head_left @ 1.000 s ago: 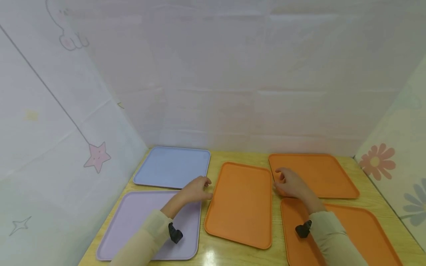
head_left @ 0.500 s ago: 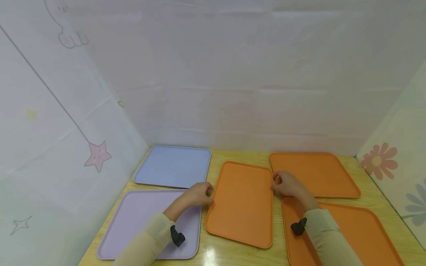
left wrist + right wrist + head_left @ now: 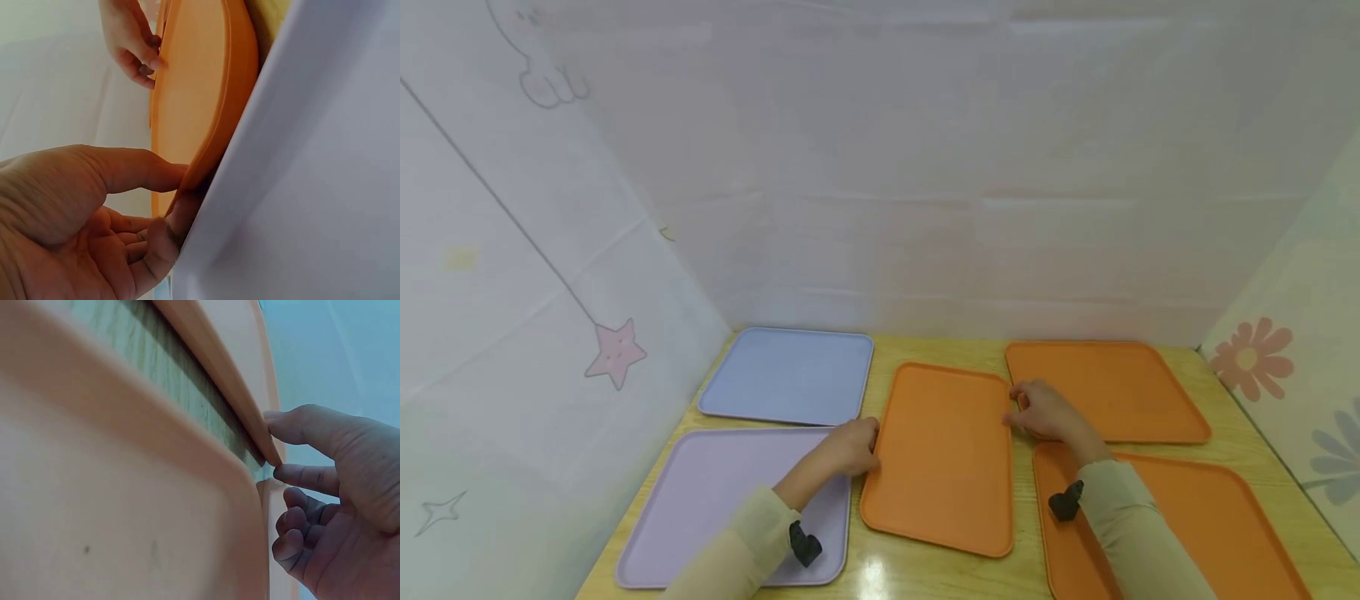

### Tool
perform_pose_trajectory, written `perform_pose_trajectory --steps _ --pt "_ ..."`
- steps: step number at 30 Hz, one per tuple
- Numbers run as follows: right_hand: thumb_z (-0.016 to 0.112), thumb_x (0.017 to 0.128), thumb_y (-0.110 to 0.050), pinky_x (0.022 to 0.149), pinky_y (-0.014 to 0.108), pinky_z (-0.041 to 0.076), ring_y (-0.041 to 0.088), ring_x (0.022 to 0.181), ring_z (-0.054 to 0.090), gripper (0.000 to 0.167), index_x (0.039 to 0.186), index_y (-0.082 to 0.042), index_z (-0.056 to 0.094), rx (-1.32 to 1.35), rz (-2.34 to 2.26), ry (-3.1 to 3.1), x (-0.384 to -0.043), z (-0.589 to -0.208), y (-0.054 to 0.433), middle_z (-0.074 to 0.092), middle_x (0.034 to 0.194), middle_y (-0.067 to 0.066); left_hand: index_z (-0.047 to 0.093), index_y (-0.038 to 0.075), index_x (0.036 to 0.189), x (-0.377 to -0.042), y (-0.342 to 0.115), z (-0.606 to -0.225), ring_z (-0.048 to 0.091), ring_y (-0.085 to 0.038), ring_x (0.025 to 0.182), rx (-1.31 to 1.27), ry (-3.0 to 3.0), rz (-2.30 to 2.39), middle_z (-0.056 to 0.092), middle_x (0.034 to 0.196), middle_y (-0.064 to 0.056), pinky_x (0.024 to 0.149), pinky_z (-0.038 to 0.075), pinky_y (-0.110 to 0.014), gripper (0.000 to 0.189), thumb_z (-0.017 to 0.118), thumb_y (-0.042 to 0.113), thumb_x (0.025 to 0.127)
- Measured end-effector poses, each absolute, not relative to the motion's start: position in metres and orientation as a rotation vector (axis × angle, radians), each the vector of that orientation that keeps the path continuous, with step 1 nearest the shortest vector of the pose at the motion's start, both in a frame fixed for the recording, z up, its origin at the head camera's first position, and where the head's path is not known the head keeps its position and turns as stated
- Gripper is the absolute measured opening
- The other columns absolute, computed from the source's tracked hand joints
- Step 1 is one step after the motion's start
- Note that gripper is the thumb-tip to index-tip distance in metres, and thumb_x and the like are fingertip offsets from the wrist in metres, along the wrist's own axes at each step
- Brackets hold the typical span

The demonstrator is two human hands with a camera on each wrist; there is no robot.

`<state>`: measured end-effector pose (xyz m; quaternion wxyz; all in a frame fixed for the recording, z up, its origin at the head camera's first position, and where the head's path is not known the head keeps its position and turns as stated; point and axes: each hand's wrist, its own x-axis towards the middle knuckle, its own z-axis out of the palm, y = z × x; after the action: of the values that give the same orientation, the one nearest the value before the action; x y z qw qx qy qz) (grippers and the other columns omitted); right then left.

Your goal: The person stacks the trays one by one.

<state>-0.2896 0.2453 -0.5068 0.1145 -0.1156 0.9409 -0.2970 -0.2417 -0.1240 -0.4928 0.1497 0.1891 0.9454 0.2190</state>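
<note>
In the head view, an orange tray (image 3: 943, 467) lies upright-lengthwise at the middle of the wooden table, turned slightly. My left hand (image 3: 850, 448) grips its left edge; in the left wrist view the thumb lies on the rim while the curled fingers (image 3: 164, 240) reach beneath it. At the opposite edge, toward the far corner, my right hand (image 3: 1047, 412) pinches the rim. The right wrist view shows that thumb (image 3: 294, 428) on top of the rim, the index fingertip against its outer side and the other fingers curled.
A lilac tray (image 3: 722, 500) lies under my left forearm, with a blue tray (image 3: 790, 375) behind it. On the right are a far orange tray (image 3: 1120, 392) and a near orange tray (image 3: 1210, 525). Pale fabric walls (image 3: 880, 183) enclose the table (image 3: 925, 579).
Both hands have closed in on the middle orange tray from either side and now hold its edges. My left hand has also come slightly nearer to me. The trays keep their places.
</note>
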Motion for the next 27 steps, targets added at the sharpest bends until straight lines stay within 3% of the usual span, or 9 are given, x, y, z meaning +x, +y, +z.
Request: perform_pose_trajectory --steps 6,11,18,25,27 --pt "0.072 0.093 -0.028 0.088 0.050 0.047 0.033 0.104 0.051 0.064 0.142 0.007 0.050 -0.312 -0.900 2.731 -0.294 -0.510 0.242 0.046 0.130 0.028 0.059 -0.003 0.108 -0.234 -0.123 -0.498 0.053 -0.020 0.079 0.526 2.679 0.722 0.059 0.091 -0.006 0.070 0.049 -0.038 0.042 0.080 0.003 0.072" --pt "0.071 0.094 -0.027 0.099 0.060 0.044 0.044 0.119 0.049 0.062 0.141 0.007 0.050 -0.322 -0.900 2.737 -0.298 -0.510 0.241 0.044 0.134 0.031 0.055 -0.005 0.114 -0.232 -0.123 -0.502 0.053 -0.020 0.086 0.550 2.623 0.815 0.058 0.098 -0.008 0.075 0.050 -0.037 0.053 0.083 0.002 0.069" --pt "0.070 0.094 -0.029 0.086 0.051 0.046 0.033 0.098 0.049 0.063 0.143 0.005 0.049 -0.324 -0.891 2.748 -0.302 -0.513 0.244 0.048 0.119 0.024 0.049 -0.013 0.128 -0.230 -0.120 -0.504 0.056 -0.023 0.096 0.548 2.590 0.896 0.060 0.107 -0.014 0.085 0.052 -0.040 0.069 0.084 0.000 0.070" --pt "0.071 0.095 -0.032 0.088 0.055 0.050 0.040 0.108 0.055 0.064 0.144 0.002 0.049 -0.366 -0.913 2.795 -0.295 -0.509 0.256 0.050 0.121 0.025 0.043 -0.013 0.138 -0.229 -0.119 -0.504 0.060 -0.026 0.101 0.494 2.568 0.944 0.063 0.110 -0.014 0.089 0.053 -0.042 0.079 0.085 0.001 0.072" --pt "0.071 0.095 -0.029 0.084 0.053 0.051 0.040 0.104 0.056 0.064 0.145 0.003 0.048 -0.403 -0.932 2.806 -0.290 -0.506 0.261 0.050 0.119 0.025 0.043 -0.013 0.138 -0.230 -0.120 -0.504 0.061 -0.026 0.100 0.487 2.560 0.965 0.064 0.108 -0.014 0.087 0.054 -0.042 0.079 0.085 0.001 0.072"
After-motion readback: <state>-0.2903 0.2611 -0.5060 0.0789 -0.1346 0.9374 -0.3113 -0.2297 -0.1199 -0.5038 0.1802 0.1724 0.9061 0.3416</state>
